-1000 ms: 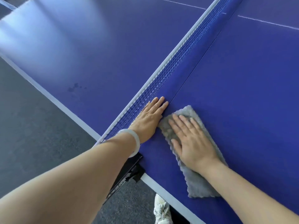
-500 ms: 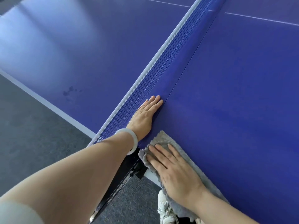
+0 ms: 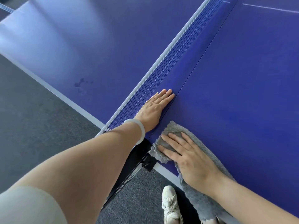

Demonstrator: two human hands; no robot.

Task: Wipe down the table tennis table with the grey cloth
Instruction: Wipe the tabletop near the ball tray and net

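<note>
The right hand (image 3: 189,160) lies flat on the grey cloth (image 3: 178,128), fingers straight and slightly spread, pressing it onto the blue surface (image 3: 242,94). The cloth sits at the near edge, on the right side of the net (image 3: 169,65) and just beside the black clamp (image 3: 145,157); its near end hangs over the edge above a pale shoe (image 3: 170,206) on the grey floor (image 3: 32,126). The left hand (image 3: 155,109) is open too, holding nothing, with its fingers straight and together. It rests palm down on the surface along the foot of the net, close to the cloth but not touching it. A pale bracelet (image 3: 139,126) circles that wrist. Beyond the net, a few dark smudges (image 3: 80,83) mark the far half.
</note>
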